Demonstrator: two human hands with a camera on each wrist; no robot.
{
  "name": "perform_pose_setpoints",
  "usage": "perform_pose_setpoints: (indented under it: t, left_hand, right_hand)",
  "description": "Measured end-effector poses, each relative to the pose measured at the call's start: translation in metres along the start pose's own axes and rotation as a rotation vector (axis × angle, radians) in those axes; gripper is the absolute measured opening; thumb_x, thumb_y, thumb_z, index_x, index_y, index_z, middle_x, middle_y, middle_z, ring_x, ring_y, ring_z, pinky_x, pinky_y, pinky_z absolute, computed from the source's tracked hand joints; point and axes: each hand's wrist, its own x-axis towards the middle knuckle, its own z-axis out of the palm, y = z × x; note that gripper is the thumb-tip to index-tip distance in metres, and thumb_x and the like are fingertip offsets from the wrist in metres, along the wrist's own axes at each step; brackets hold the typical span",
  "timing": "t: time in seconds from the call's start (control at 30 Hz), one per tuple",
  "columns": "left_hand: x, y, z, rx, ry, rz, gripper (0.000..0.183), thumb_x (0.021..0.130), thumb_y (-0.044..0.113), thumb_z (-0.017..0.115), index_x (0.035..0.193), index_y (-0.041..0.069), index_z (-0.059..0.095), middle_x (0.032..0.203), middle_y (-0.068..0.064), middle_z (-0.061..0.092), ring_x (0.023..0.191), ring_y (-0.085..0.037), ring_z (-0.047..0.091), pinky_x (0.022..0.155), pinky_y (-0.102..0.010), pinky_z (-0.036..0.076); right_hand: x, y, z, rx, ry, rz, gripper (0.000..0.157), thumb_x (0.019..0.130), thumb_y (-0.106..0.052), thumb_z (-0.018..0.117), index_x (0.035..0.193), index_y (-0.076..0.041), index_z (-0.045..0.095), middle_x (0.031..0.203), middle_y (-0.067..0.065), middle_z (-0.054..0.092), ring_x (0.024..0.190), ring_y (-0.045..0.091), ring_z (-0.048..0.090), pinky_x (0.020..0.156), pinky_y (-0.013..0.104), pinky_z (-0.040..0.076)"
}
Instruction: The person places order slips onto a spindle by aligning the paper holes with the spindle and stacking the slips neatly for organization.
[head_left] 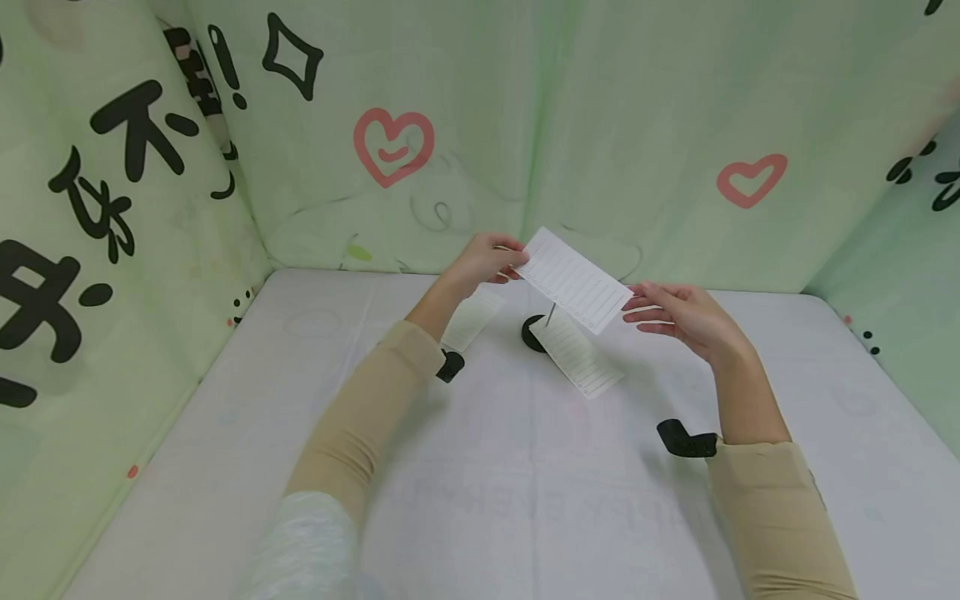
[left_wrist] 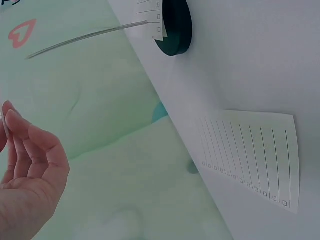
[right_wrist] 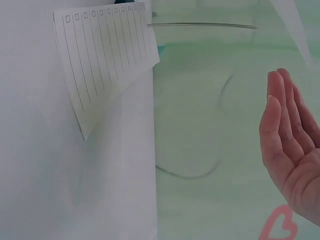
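Observation:
My left hand [head_left: 486, 260] pinches the left corner of a white lined paper sheet [head_left: 576, 282], held up in the air. Along its printed lines runs a row of small checkboxes. My right hand [head_left: 686, 318] is at the sheet's right corner, fingers nearly straight; in the right wrist view a gap shows between its fingertips and the paper's tip. Below stands a paper spike with a round black base [head_left: 529, 335] and a thin metal rod [left_wrist: 75, 42]. Lined sheets [right_wrist: 105, 55] are threaded low on that rod, their free end slanting toward the table.
Another lined sheet [left_wrist: 260, 150] lies on the white tabletop [head_left: 480, 500], left of the spike and partly behind my left forearm in the head view. Green printed curtains [head_left: 637, 100] stand along the table's back and sides. A black camera mount [head_left: 686, 440] sits at my right wrist.

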Motion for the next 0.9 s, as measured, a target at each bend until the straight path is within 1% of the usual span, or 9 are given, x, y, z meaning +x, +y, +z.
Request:
perform_pose_setpoints:
  t: [0.13,0.27,0.47,0.53,0.6,0.67,0.8,0.87,0.9]
  left_hand:
    - [0.003,0.003,0.007,0.002,-0.011,-0.009,0.025,0.089,0.014,0.06,0.11,0.0,0.058,0.084,-0.003,0.059,0.088,-0.027,0.06,0.079,-0.032,0.049]
    - [0.006,0.005,0.015,0.006,-0.02,-0.009,0.027,0.089,0.015,0.06,0.112,0.001,0.058,0.085,-0.003,0.06,0.082,-0.023,0.061,0.076,-0.029,0.049]
    - [0.009,0.007,0.024,0.024,-0.031,0.012,0.027,0.089,0.017,0.06,0.111,0.001,0.06,0.087,-0.005,0.062,0.088,-0.027,0.061,0.073,-0.027,0.048]
    - [0.01,0.006,0.026,0.03,-0.037,0.018,0.026,0.09,0.018,0.06,0.109,0.001,0.061,0.087,-0.006,0.063,0.084,-0.025,0.061,0.073,-0.027,0.048]
    - [0.011,0.005,0.026,0.037,-0.044,0.023,0.024,0.09,0.018,0.059,0.107,0.001,0.062,0.088,-0.007,0.064,0.077,-0.021,0.061,0.073,-0.028,0.048]
    - [0.011,0.003,0.027,0.043,-0.051,0.025,0.023,0.09,0.018,0.059,0.105,0.001,0.063,0.09,-0.01,0.066,0.07,-0.016,0.059,0.07,-0.027,0.047]
    - [0.011,0.0,0.029,0.033,-0.052,0.023,0.022,0.091,0.017,0.057,0.103,-0.001,0.064,0.097,-0.016,0.066,0.066,-0.014,0.057,0.067,-0.025,0.046]
    - [0.011,-0.001,0.032,0.019,-0.045,0.028,0.022,0.091,0.016,0.057,0.103,-0.002,0.064,0.099,-0.019,0.066,0.067,-0.016,0.058,0.067,-0.026,0.046]
    - [0.011,-0.001,0.033,0.014,-0.041,0.031,0.022,0.091,0.016,0.057,0.103,-0.002,0.064,0.096,-0.018,0.066,0.067,-0.016,0.058,0.066,-0.026,0.045]
  right_hand:
    - [-0.001,-0.006,0.004,-0.011,0.051,0.031,0.054,0.089,-0.038,0.056,0.125,0.002,0.048,0.09,-0.012,0.064,0.084,0.006,0.064,0.075,0.019,0.05]
    - [0.0,-0.008,0.006,-0.042,0.112,0.077,0.053,0.087,-0.038,0.06,0.122,0.001,0.05,0.084,-0.017,0.063,0.079,0.004,0.062,0.073,0.017,0.048]
    - [0.001,-0.005,0.006,-0.103,0.18,0.1,0.059,0.086,-0.037,0.062,0.124,0.005,0.048,0.078,-0.018,0.062,0.075,0.004,0.06,0.071,0.019,0.047]
    - [0.002,-0.003,0.006,-0.117,0.209,0.106,0.061,0.086,-0.039,0.061,0.126,0.005,0.048,0.078,-0.019,0.061,0.075,0.003,0.059,0.071,0.019,0.046]
    - [0.002,-0.001,0.006,-0.124,0.245,0.111,0.062,0.085,-0.041,0.061,0.125,0.005,0.049,0.077,-0.019,0.061,0.075,0.004,0.059,0.07,0.019,0.046]
    - [0.002,0.0,0.006,-0.117,0.272,0.115,0.061,0.084,-0.043,0.062,0.123,0.003,0.051,0.076,-0.018,0.061,0.075,0.005,0.059,0.071,0.021,0.046]
    - [0.002,0.003,0.005,-0.09,0.284,0.124,0.056,0.084,-0.041,0.063,0.119,0.001,0.054,0.075,-0.018,0.062,0.075,0.007,0.059,0.07,0.022,0.046]
    - [0.002,0.004,0.004,-0.083,0.272,0.139,0.056,0.085,-0.04,0.062,0.121,0.002,0.052,0.074,-0.018,0.061,0.073,0.006,0.059,0.071,0.022,0.046]
    - [0.002,0.005,0.003,-0.082,0.267,0.149,0.056,0.085,-0.04,0.062,0.121,0.002,0.051,0.074,-0.019,0.061,0.073,0.005,0.059,0.07,0.021,0.046]
